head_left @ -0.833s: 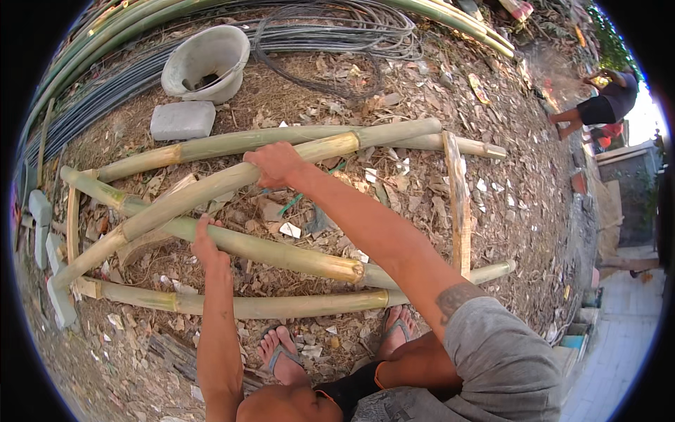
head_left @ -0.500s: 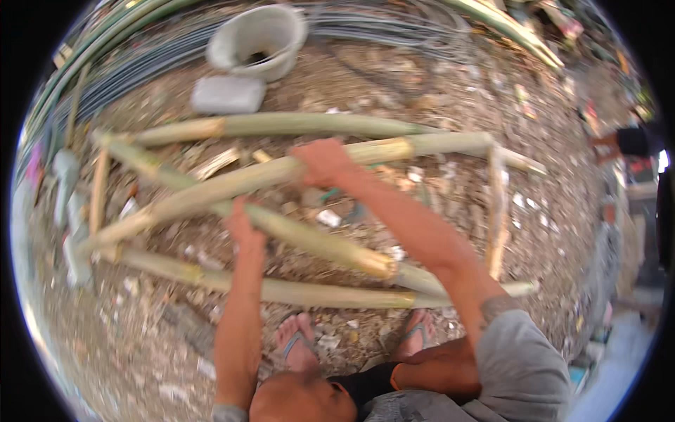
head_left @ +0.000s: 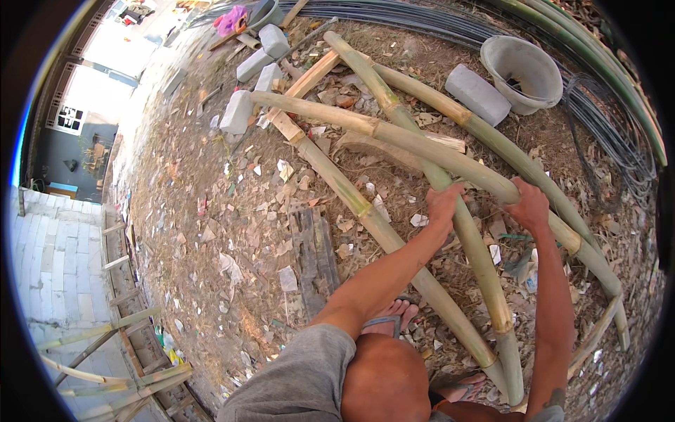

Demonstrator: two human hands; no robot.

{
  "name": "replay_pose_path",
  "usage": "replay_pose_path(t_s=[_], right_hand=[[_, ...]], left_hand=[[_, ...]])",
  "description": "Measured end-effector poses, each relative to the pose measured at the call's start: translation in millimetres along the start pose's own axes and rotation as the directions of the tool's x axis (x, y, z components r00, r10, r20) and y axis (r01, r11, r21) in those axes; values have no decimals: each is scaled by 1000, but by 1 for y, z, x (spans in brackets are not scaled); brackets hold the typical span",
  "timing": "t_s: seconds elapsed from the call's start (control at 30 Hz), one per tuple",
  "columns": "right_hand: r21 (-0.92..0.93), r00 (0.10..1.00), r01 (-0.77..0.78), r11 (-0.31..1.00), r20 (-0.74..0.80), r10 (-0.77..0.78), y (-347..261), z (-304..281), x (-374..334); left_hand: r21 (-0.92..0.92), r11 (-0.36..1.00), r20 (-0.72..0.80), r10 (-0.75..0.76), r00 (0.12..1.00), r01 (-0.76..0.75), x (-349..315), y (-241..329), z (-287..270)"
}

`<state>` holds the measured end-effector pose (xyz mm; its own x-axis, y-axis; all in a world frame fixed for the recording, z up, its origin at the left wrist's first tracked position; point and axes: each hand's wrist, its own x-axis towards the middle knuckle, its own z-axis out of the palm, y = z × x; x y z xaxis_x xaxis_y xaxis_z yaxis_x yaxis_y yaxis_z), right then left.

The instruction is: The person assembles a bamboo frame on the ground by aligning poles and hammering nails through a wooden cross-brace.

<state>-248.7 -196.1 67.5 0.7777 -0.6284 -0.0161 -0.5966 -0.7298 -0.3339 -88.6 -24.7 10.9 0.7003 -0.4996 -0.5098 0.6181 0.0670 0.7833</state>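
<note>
My left hand point(head_left: 443, 205) is closed round a green bamboo pole point(head_left: 485, 264) lying diagonally. My right hand point(head_left: 529, 206) grips a second bamboo pole point(head_left: 415, 144), which crosses over the first just beyond my hands. Both poles lie across a frame of two long bamboo poles. The frame's near pole point(head_left: 334, 176) passes under my left forearm, and its far pole point(head_left: 492, 135) runs beyond my right hand. A short wooden crosspiece point(head_left: 313, 76) spans the frame's far-left end; another crosspiece point(head_left: 594, 337) shows at the right.
Grey blocks point(head_left: 238, 112) stand by the frame's left end. A grey block point(head_left: 478, 95) and a pale bucket point(head_left: 522, 74) sit behind it, before bundled dark rods point(head_left: 422, 27). Weathered wood point(head_left: 313, 253) lies on the littered ground. More poles point(head_left: 119, 383) are at lower left.
The view has swung left, bringing a building and stacked blocks in at the left. My hands stay on the same two crossed poles.
</note>
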Motion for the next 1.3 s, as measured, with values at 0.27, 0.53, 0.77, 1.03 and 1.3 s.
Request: replay_pose_path(t_s=[0.27,0.53,0.77,1.03,1.3], right_hand=[[98,962,-200,975,-170,214,-13,-54,18],[-20,938,-212,977,-283,198,9,-50,20],[18,990,-80,997,-113,82,14,-24,18],[-34,999,-26,999,-22,26,-19,-23,27],[-18,996,-12,1000,88,14,28,-10,32]], left_hand=[[-99,994,-156,37,987,-53,-53,38,-15],[-96,987,-265,98,959,-127,-119,71,-67],[-90,986,-164,125,979,-141,-113,80,-41],[-79,991,-97,102,990,-110,-91,73,-14],[-17,1000,-42,14,999,-15,-36,41,14]])
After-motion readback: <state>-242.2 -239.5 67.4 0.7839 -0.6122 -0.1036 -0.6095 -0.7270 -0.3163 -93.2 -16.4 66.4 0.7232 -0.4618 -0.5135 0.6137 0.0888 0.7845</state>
